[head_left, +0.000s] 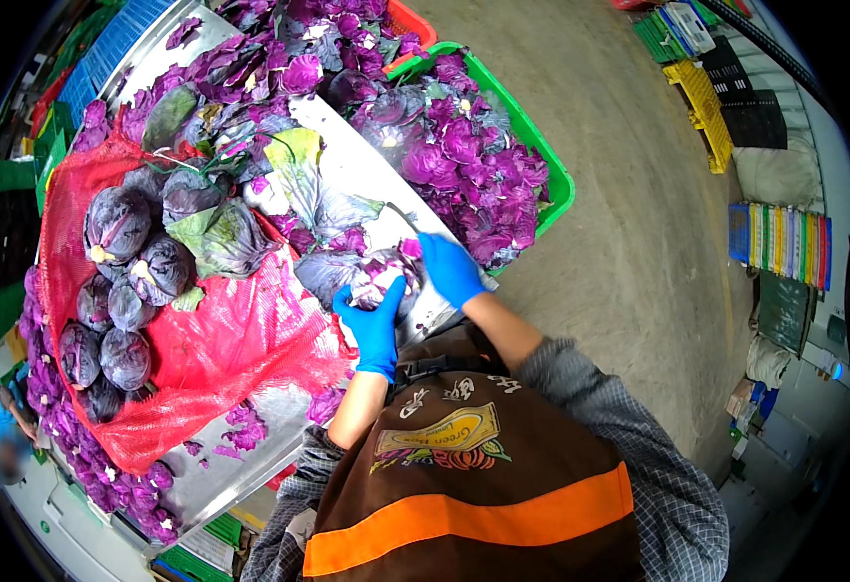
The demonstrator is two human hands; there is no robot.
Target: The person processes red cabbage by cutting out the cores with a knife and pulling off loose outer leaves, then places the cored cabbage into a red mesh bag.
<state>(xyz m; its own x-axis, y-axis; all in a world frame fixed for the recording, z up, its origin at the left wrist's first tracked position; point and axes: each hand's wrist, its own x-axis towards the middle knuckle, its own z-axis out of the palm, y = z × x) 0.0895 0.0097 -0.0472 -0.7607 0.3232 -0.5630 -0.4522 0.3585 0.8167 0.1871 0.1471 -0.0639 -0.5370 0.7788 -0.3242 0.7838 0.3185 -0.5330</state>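
A partly trimmed red cabbage, its pale and purple cut side showing, sits at the near edge of the metal table. My left hand, in a blue glove, grips it from the near side with thumb and fingers spread round it. Just right of the cabbage is my gloved right hand, its fingers closed. A thin dark strip shows beyond its fingertips; I cannot tell what it is. Loose dark outer leaves lie against the cabbage, and a large yellow-green leaf lies beyond.
Several whole red cabbages rest on a red mesh bag at the left. A green crate full of purple leaves stands at the table's right side, with a red crate behind it. More leaves are heaped along the table's far end.
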